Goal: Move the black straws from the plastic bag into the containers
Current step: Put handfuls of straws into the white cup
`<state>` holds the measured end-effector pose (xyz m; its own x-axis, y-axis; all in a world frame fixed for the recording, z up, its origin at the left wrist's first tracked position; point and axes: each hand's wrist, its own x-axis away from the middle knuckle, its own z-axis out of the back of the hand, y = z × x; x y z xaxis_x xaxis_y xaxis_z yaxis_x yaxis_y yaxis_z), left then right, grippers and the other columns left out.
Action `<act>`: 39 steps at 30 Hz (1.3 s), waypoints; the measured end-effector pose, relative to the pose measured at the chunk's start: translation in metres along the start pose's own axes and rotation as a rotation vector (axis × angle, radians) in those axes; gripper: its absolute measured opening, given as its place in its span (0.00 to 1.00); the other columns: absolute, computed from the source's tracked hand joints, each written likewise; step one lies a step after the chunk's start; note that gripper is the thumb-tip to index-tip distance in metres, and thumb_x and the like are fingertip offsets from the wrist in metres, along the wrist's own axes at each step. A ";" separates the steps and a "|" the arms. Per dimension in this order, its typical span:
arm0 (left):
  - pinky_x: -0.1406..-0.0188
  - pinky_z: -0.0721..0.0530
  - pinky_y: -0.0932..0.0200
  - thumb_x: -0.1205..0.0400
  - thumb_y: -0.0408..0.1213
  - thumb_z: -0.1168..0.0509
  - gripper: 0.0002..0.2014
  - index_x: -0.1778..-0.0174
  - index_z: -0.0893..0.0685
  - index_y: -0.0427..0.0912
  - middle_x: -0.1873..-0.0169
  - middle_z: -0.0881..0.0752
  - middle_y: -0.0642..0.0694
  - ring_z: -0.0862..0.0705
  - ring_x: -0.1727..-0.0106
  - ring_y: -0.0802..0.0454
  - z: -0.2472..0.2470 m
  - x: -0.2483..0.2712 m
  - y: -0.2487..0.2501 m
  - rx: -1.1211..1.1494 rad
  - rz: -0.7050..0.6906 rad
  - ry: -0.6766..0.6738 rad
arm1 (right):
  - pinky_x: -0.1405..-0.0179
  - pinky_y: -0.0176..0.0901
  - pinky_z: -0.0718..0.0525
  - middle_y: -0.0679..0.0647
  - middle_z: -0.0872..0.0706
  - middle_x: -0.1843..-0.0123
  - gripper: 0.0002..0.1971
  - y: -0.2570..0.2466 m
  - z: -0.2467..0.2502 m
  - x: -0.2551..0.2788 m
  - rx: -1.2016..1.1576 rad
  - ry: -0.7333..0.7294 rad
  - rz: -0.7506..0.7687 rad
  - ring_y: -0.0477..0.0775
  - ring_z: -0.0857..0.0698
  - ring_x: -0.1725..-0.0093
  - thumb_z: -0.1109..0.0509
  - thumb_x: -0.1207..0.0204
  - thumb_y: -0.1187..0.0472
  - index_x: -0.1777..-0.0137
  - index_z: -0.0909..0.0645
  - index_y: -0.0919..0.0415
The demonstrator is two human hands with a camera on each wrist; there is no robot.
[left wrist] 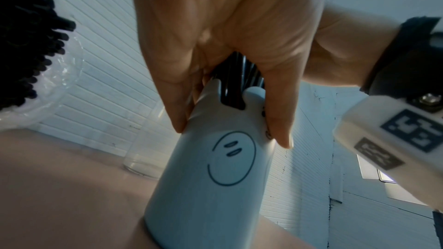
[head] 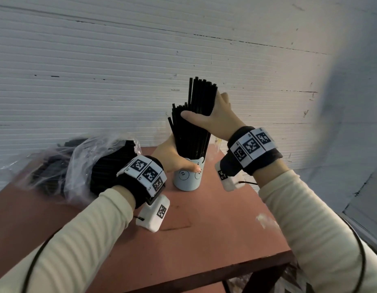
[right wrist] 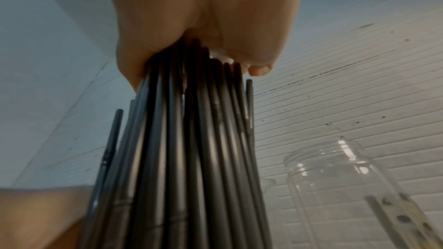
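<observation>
- My right hand (head: 213,121) is wrapped around a thick bundle of black straws (head: 194,123), thumb across the front and fingers curled behind, gripping them high on their length.
- The lower ends of the bundle stand inside a pale blue cup (head: 188,174) with a drawn face, upright on the reddish table (head: 183,240).
- My left hand (head: 175,159) holds the cup at its rim, thumb on the front and fingers curled round the far side.
- The plastic bag (head: 77,166) lies to the left on the table, with many straws inside.
- A clear jar (right wrist: 335,177) stands empty near the cup.
- Risk, as I judge it: the straws fan out above the rim, so letting go at once could spill outer ones onto the table.
- The tall, top-heavy load could tip the cup if my left hand lets go early.
</observation>
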<state>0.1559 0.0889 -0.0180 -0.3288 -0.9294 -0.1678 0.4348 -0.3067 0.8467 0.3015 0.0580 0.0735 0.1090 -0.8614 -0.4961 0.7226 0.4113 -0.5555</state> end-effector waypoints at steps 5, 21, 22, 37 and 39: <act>0.33 0.21 0.55 0.41 0.39 0.14 0.50 0.23 0.33 0.49 0.38 0.19 0.55 0.20 0.35 0.54 0.001 0.002 0.001 0.016 0.008 -0.012 | 0.27 0.61 0.30 0.47 0.28 0.34 0.31 0.002 0.000 0.005 -0.014 0.022 0.029 0.51 0.32 0.30 0.24 0.35 0.35 0.36 0.29 0.45; 0.32 0.19 0.51 0.51 0.50 0.14 0.57 0.25 0.33 0.47 0.36 0.18 0.52 0.19 0.35 0.53 0.002 -0.001 0.003 -0.023 0.049 -0.051 | 0.35 0.31 0.23 0.54 0.12 0.38 0.16 0.016 -0.021 0.020 0.051 0.323 0.377 0.48 0.16 0.39 0.31 0.22 0.67 0.35 0.17 0.62; 0.33 0.19 0.51 0.53 0.52 0.14 0.59 0.25 0.33 0.47 0.36 0.18 0.52 0.19 0.34 0.54 0.003 0.000 0.004 -0.022 0.046 -0.070 | 0.34 0.28 0.26 0.55 0.12 0.39 0.15 0.018 -0.026 0.024 0.089 0.311 0.374 0.51 0.16 0.38 0.31 0.23 0.66 0.36 0.16 0.62; 0.37 0.20 0.54 0.36 0.36 0.16 0.35 0.36 0.25 0.51 0.48 0.17 0.58 0.17 0.43 0.54 0.020 0.007 -0.001 -0.054 0.087 -0.113 | 0.29 0.40 0.25 0.51 0.27 0.24 0.28 -0.009 0.003 0.016 -0.055 0.271 0.442 0.47 0.26 0.26 0.32 0.19 0.59 0.20 0.33 0.57; 0.38 0.20 0.55 0.36 0.37 0.16 0.35 0.34 0.25 0.50 0.47 0.17 0.56 0.17 0.43 0.54 0.020 0.008 0.000 -0.048 0.085 -0.101 | 0.30 0.38 0.25 0.52 0.25 0.25 0.25 -0.015 0.000 0.007 0.028 0.235 0.483 0.47 0.25 0.27 0.34 0.18 0.59 0.21 0.30 0.58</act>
<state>0.1367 0.0855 -0.0093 -0.3703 -0.9279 -0.0425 0.5037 -0.2390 0.8301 0.2914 0.0457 0.0775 0.2807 -0.4847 -0.8284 0.6463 0.7336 -0.2103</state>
